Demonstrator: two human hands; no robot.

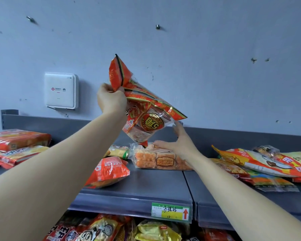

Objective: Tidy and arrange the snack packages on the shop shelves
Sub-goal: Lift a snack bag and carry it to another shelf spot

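Observation:
My left hand (111, 100) is raised over the top shelf (146, 185) and pinches the upper edge of a big red and gold snack bag (144, 108), which hangs tilted in the air. Its lower corner nearly touches a clear pack of orange and brown cakes (156, 160) lying flat on the shelf. My right hand (177, 141) is spread open, fingers apart, thumb resting on that clear pack, fingertips close to the hanging bag's lower right edge.
A red bean snack bag (109, 169) lies left of the clear pack. Red packs (17, 145) are stacked at far left, and a loose heap of bags (261, 164) at right. More snacks (111, 228) fill the shelf below. A white box (61, 90) hangs on the wall.

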